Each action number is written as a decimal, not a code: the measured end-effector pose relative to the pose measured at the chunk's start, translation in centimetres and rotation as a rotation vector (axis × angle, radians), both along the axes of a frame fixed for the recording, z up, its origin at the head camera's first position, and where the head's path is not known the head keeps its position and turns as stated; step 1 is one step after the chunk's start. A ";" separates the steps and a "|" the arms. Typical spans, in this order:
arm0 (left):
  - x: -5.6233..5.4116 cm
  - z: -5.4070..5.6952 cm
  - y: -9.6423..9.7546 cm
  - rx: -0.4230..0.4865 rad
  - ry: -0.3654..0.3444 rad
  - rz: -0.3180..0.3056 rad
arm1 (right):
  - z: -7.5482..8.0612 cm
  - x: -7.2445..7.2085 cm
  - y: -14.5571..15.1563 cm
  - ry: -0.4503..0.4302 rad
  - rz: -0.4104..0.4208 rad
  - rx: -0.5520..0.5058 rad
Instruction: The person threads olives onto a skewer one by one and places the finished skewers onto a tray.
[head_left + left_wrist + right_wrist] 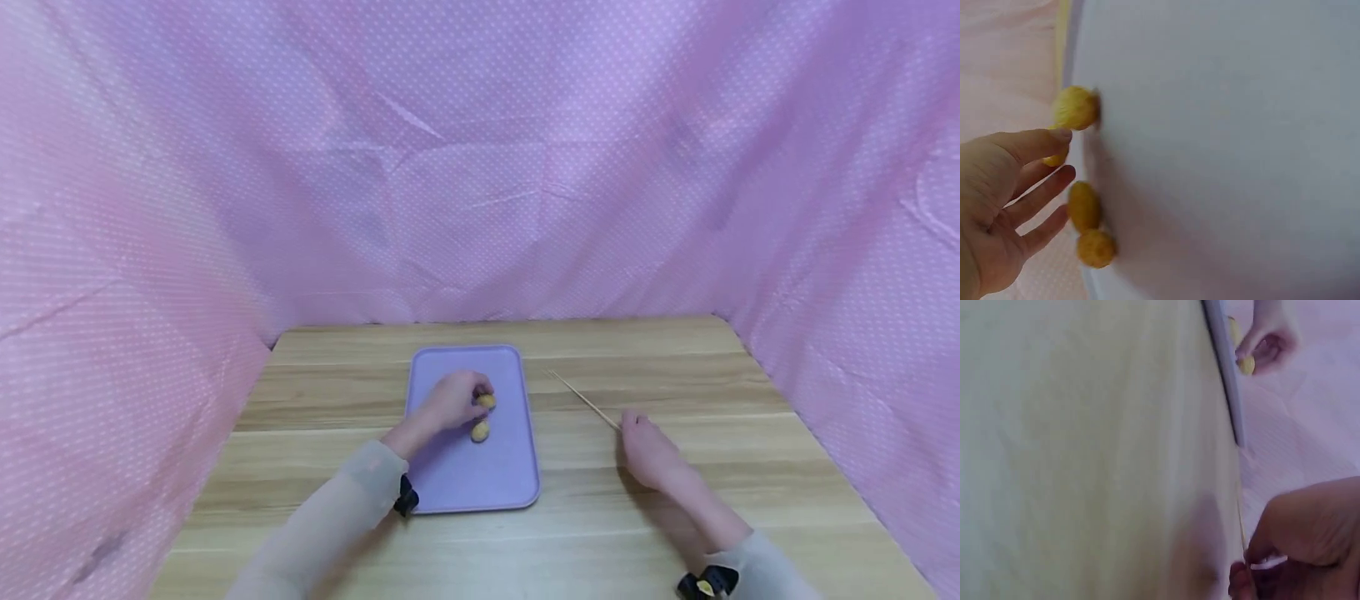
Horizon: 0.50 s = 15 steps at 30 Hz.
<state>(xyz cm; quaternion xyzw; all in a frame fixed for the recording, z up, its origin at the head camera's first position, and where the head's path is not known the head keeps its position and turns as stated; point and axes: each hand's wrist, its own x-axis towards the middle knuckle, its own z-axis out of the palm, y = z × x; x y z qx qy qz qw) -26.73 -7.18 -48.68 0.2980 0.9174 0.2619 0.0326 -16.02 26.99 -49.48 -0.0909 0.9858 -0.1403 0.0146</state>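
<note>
In the head view my left hand (454,402) is over the purple tray (474,498), its thumb and fingers about a small yellow potato (487,402). The left wrist view shows this potato (1055,157) pinched between thumb and forefinger, partly hidden by the thumb. Another potato (1075,107) lies beyond the thumb tip, and two browner ones (1084,206) sit together by the lower fingers. To the tray's right, my right hand (651,450) grips the near end of a thin wooden skewer (585,399), which points away and to the left. Whether it is a single stick is too fine to tell.
A light wood-grain table (615,533) carries the tray. Pink dotted cloth (480,183) hangs behind it and along both sides. Each wrist wears a black strap device, such as the one on the left wrist (406,497).
</note>
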 end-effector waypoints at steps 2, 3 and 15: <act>-0.2 1.0 -0.6 0.089 -0.005 0.040 | 0.8 -0.2 0.6 -0.009 0.011 -0.027; -0.3 1.5 -1.0 0.126 0.010 0.064 | 1.2 -0.3 0.9 0.001 0.014 -0.028; -0.2 8.4 -5.9 0.507 0.083 0.061 | 6.1 -1.8 3.8 0.379 0.098 -0.091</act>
